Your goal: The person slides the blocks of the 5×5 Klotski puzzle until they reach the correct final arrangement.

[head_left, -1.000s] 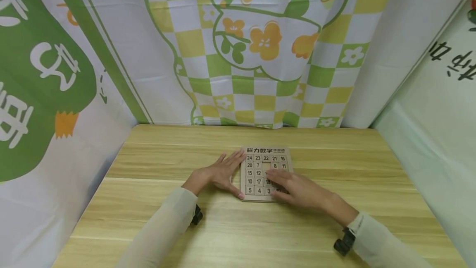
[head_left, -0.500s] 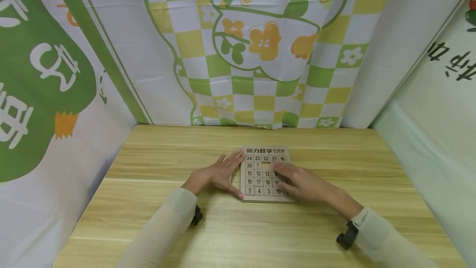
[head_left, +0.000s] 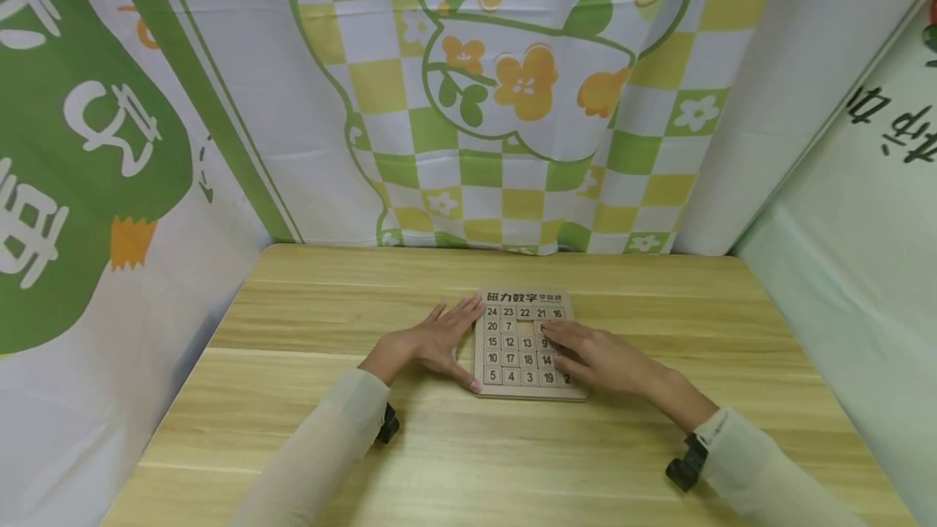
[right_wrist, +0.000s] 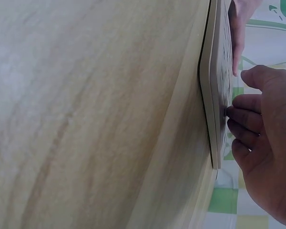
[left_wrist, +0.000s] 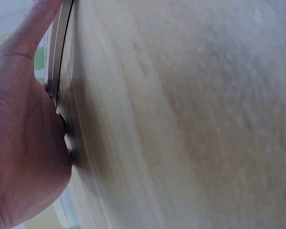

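Head view: a flat board (head_left: pixel 527 391) of numbered tiles (head_left: pixel 510 359) lies on the bench (head_left: pixel 468 470), near its middle. My left hand (head_left: pixel 442 339) is spread, thumb and fingers reaching along the board's left edge. My right hand (head_left: pixel 602 358) bends loosely over the right side, a fingertip meeting the tiles beside tile 8 (head_left: pixel 542 328), which it partly covers. One vacant square sits below tile 22 (head_left: pixel 525 313) and above tile 13 (head_left: pixel 527 343). Behind hangs a green-and-yellow checked curtain (head_left: pixel 523 185)
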Available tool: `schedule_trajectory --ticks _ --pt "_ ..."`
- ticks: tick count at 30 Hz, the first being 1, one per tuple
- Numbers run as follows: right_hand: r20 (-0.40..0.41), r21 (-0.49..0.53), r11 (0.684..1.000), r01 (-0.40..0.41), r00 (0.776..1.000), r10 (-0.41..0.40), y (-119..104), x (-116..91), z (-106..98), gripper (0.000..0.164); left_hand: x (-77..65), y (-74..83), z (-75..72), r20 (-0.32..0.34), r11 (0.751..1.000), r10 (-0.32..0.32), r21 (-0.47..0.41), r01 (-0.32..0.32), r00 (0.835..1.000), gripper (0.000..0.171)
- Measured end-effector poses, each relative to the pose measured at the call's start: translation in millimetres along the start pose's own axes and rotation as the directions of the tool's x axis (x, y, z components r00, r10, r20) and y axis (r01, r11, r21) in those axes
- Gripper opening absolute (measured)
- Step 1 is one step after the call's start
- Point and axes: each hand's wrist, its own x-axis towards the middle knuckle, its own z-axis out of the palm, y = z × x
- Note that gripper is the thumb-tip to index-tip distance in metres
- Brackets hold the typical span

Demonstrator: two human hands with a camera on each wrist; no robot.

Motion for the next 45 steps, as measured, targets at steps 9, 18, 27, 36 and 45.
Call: schedule_trajectory --ticks 9,18,27,36,45 --pt "-0.009 0.014 1.000 0.012 1.000 -0.012 -3 4 3 0.053 0.4 0.3 -1.2 0.014 1.000 -0.008 0.007 0.008 1.000 0.142" --pt "0.011 0.011 1.000 0.004 1.000 -0.004 -14 17 8 0.052 0.1 0.5 -1.3 0.012 1.000 -0.009 0.003 0.009 1.000 0.142" --pt "0.007 0.033 0.999 0.010 1.000 -0.010 -16 18 9 0.052 0.6 0.5 -1.1 0.007 1.000 -0.007 0.016 0.007 1.000 0.142" --pt "0.004 0.041 0.999 -0.012 1.000 0.012 -13 14 7 0.052 0.7 1.6 -1.3 0.010 1.000 -0.005 0.001 0.005 1.000 0.142" --pt "-0.030 0.021 1.000 0.022 0.999 -0.021 -13 1 -1 0.054 1.1 0.0 -1.5 0.010 1.000 -0.001 0.007 0.001 1.000 0.142"
